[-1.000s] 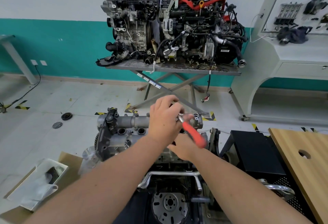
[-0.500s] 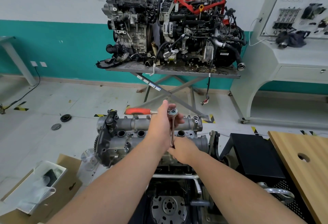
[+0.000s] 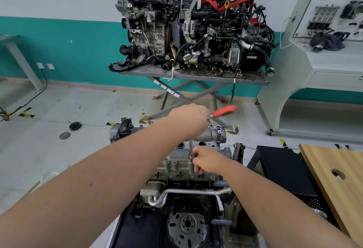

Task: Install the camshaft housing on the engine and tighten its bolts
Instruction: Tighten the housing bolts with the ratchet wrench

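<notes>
Engine near centre, camshaft housing seated on top. Left hand wrapped round red-handled ratchet; right hand pinching extension over a near-edge bolt. Risk: tilted extension slipping off, rounding the bolt head.

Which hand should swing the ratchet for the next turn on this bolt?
Left. The left hand already grips the ratchet head; the right hand pinches the extension bar, steadying it on the camshaft housing.
</notes>
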### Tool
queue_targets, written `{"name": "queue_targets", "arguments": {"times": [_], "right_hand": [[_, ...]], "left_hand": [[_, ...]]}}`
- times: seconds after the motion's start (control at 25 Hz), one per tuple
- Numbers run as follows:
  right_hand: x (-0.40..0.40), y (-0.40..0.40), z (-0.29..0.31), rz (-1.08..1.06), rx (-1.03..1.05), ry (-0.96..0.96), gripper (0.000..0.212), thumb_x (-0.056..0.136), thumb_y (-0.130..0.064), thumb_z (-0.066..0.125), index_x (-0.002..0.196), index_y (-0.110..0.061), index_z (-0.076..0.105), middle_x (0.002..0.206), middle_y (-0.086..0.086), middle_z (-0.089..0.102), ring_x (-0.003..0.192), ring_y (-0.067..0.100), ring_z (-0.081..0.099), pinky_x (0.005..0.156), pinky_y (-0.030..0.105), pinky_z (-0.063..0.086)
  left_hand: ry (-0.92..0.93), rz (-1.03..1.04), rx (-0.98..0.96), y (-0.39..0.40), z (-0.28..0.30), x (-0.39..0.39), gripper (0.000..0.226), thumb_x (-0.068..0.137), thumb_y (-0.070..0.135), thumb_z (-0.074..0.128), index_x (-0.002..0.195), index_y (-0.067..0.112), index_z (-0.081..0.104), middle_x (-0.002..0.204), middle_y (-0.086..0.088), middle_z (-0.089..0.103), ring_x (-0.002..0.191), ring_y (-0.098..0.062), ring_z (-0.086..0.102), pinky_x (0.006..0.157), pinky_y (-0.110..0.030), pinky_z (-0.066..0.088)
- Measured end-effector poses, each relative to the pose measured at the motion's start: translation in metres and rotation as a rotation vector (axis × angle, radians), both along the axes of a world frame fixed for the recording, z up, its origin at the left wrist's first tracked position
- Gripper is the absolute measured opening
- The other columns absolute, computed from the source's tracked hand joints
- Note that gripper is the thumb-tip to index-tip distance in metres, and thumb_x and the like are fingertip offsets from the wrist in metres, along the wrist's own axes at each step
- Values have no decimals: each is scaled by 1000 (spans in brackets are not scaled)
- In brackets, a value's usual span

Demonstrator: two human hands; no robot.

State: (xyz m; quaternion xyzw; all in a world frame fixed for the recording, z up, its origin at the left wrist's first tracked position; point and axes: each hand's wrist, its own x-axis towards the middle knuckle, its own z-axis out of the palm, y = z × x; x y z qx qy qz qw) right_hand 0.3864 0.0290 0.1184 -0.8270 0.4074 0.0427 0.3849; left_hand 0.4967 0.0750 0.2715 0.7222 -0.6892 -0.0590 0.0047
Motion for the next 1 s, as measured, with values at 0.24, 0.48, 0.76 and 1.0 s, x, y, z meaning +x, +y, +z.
{"name": "queue_targets", "arguments": {"times": [0.24,0.48,0.76,1.0], "right_hand": [[-2,0,-1,-25,34,-69,20,91,-4,46,89,-17,62,68,-1,73,57,10,65,61,24,54],[-5,0,1,29,58,-132,20,89,-3,53,77,-14,63,66,0,70,57,11,61,64,30,54],[-4,-1,-3,-29,87,-129,13,89,-3,54,91,-7,66,70,1,72,57,14,64,69,33,57],[-3,-1,-3,-64,96,-95,17,88,-5,55,85,-19,65,76,3,76,58,10,65,62,25,54]], "left_hand": [[-107,-206,-906,23,-60,6,33,79,42,77,66,14,65,87,-2,62,85,-27,58,71,-35,37],[972,23,-731,31,-81,-12,31,103,38,43,113,22,68,130,15,59,120,-4,56,99,-26,43],[1931,469,-428,24,-68,-13,31,104,39,43,106,17,64,89,-5,75,75,-18,71,70,-31,47],[1586,630,-85,11,-38,22,20,101,27,49,95,9,56,58,-1,65,58,-20,70,66,-32,54]]}}
